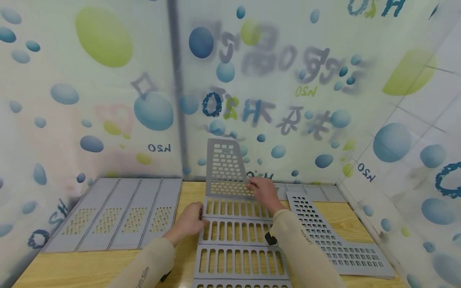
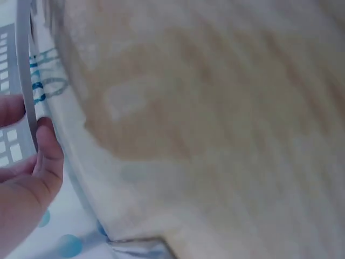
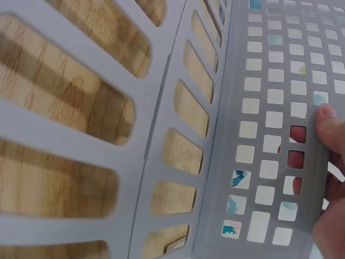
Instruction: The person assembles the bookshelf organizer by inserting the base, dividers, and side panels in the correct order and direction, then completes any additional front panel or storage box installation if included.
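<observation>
Tan sleeves [image 1: 306, 246] closest. Slotted board [image 1: 238, 244] points away, holey flap [image 1: 227, 168] upright beyond. Right grip [image 1: 265, 193] nearer flap, pinching its edge; left grip [image 1: 188, 221] pinches left edge.

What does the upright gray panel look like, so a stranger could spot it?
Before the bubble-patterned backdrop is a wooden table, with a slotted gray panel running up its middle. At that panel's far end, the right hand grips the upright gray panel. It alone stands up, showing small brick-patterned holes.
</observation>
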The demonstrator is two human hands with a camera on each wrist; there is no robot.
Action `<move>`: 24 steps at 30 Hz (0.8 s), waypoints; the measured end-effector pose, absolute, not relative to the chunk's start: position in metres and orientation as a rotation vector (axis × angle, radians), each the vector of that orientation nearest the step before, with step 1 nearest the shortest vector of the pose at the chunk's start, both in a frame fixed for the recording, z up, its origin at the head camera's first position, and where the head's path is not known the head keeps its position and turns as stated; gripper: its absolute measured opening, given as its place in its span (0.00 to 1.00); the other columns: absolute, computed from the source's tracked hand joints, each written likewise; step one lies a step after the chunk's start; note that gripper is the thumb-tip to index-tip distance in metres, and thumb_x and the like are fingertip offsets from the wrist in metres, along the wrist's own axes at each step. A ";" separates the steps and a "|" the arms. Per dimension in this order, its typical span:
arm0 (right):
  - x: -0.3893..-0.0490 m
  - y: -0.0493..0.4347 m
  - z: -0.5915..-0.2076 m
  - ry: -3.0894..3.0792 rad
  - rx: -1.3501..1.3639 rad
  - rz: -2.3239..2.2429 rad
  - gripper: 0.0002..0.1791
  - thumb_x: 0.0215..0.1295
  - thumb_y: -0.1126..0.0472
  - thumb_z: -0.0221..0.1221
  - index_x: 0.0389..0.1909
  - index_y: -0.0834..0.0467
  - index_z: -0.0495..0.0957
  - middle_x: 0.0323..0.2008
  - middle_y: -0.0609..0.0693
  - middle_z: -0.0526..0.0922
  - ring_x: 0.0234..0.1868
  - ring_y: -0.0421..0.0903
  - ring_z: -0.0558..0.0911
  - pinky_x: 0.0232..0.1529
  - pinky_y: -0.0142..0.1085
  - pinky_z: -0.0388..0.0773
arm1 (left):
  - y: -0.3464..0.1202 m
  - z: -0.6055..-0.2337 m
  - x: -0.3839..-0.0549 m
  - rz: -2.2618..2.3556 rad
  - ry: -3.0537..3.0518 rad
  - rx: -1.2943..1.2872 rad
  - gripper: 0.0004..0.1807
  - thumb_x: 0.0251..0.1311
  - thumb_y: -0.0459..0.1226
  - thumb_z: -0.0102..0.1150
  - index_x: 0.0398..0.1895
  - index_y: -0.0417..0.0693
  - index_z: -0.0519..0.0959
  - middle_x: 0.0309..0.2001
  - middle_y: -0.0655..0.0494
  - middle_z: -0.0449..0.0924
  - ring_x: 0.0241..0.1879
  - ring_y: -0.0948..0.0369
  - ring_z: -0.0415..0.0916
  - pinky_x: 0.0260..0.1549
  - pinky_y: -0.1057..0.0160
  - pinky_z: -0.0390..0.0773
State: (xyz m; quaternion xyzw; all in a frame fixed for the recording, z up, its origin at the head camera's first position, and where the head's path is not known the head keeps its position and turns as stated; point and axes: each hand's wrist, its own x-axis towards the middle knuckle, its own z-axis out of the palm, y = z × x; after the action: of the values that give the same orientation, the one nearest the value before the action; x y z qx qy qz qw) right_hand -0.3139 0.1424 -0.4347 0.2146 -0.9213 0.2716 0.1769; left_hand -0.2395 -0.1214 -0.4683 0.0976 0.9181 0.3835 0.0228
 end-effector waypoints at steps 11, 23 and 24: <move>-0.329 0.124 -0.439 -2.723 0.621 0.787 0.10 0.75 0.61 0.60 0.32 0.58 0.83 0.30 0.51 0.86 0.25 0.42 0.75 0.29 0.38 0.72 | -0.117 -0.469 -0.228 0.818 2.954 0.378 0.36 0.65 0.32 0.63 0.73 0.24 0.63 0.70 0.21 0.60 0.69 0.29 0.61 0.65 0.34 0.68; -0.335 0.122 -0.435 -2.695 0.567 0.854 0.10 0.76 0.61 0.59 0.48 0.59 0.86 0.41 0.54 0.89 0.41 0.52 0.86 0.44 0.47 0.83 | -0.115 -0.462 -0.201 0.472 2.793 0.487 0.61 0.47 0.61 0.77 0.75 0.32 0.63 0.77 0.22 0.47 0.75 0.26 0.48 0.70 0.28 0.56; -0.334 0.128 -0.431 -2.703 0.529 0.890 0.12 0.76 0.61 0.59 0.52 0.59 0.85 0.46 0.55 0.89 0.46 0.53 0.86 0.48 0.49 0.84 | -0.116 -0.461 -0.202 0.476 2.801 0.485 0.60 0.47 0.60 0.78 0.75 0.31 0.63 0.77 0.22 0.47 0.75 0.26 0.48 0.69 0.27 0.56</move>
State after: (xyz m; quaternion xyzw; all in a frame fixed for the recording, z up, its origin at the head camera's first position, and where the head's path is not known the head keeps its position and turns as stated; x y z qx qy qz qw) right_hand -0.3342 0.1279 -0.4307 0.1812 -0.9268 0.3050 0.1233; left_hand -0.2017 -0.1158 -0.4615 0.1670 0.9636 0.1637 0.1294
